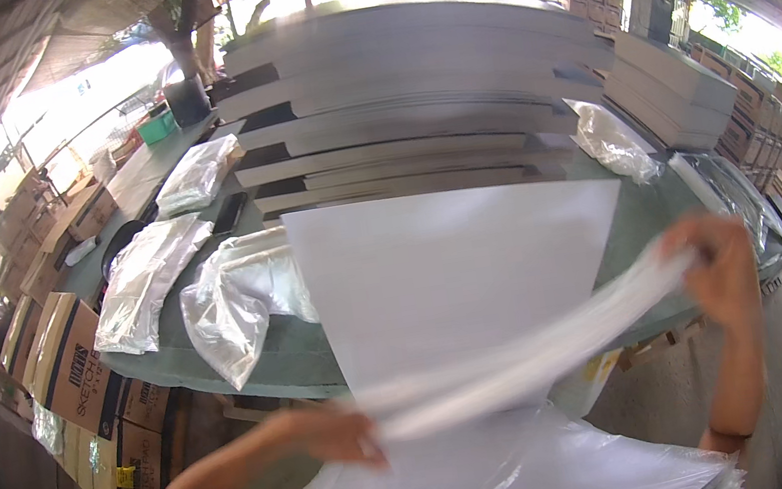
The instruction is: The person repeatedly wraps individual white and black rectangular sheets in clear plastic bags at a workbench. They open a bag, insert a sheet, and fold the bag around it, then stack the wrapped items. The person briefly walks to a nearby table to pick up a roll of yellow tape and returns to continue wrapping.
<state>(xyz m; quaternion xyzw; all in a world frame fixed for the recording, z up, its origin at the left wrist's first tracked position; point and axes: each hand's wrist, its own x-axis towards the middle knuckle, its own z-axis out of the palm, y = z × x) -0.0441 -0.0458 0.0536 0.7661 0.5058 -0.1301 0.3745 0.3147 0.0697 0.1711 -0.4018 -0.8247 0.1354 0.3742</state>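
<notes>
A whitish, see-through strip of what looks like plastic film (529, 357) is stretched slantwise between my two hands, smeared by motion. My left hand (341, 436) is closed on its lower end, at the near side. Raised higher on the right, my right hand (718, 266) grips the other end with curled fingers. Behind the strip, a large white sheet or pad (461, 274) lies on the green table, its near part overhanging the edge. Close against me below is a broad white pack in clear plastic (487, 483), partly hidden by my left hand.
Tall layered stacks of grey-white boards or pads (406, 70) fill the table's far middle. Folded clear plastic bags (149, 281) lie on the left of the green table (303, 364). A plastic-wrapped bundle (613, 140) is at right. Cardboard cartons (76, 368) stand on the left.
</notes>
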